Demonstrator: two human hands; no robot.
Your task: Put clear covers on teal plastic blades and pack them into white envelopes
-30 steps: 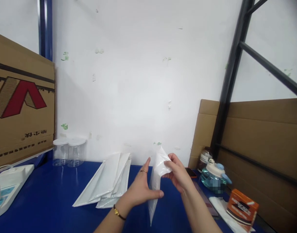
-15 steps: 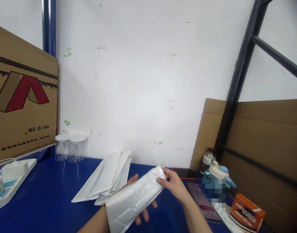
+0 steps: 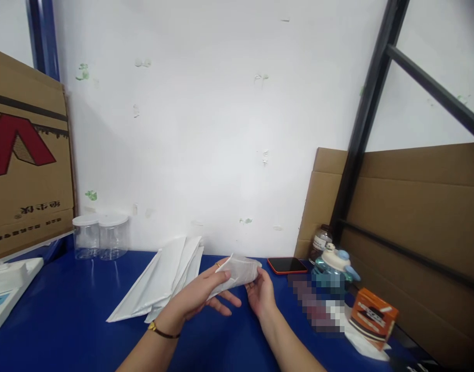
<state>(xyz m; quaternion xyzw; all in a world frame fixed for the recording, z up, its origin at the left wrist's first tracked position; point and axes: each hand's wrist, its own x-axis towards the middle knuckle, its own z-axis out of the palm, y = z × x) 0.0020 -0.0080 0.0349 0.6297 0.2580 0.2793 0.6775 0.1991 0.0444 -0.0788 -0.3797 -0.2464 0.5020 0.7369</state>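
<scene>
Both my hands hold one white plastic pouch (image 3: 240,271) just above the blue table (image 3: 66,320). My left hand (image 3: 200,297) has its fingers closed over the pouch's near end, a ring on one finger and a gold bracelet at the wrist. My right hand (image 3: 262,292) pinches the pouch's right end from below. A fanned stack of the same white pouches (image 3: 163,281) lies on the table just left of my hands.
Two clear lidded jars (image 3: 100,236) stand at the back left by a printed cardboard box (image 3: 27,155). A white device (image 3: 6,289) sits at the left edge. Right: a red phone (image 3: 286,265), a brown bottle (image 3: 321,241), a blue-capped bottle (image 3: 332,268), an orange box (image 3: 372,318), cardboard sheets, a black rack post.
The pouch went from upright to slanted across my left forearm to held low and short between both hands near the stack. The view shifted slightly right.
</scene>
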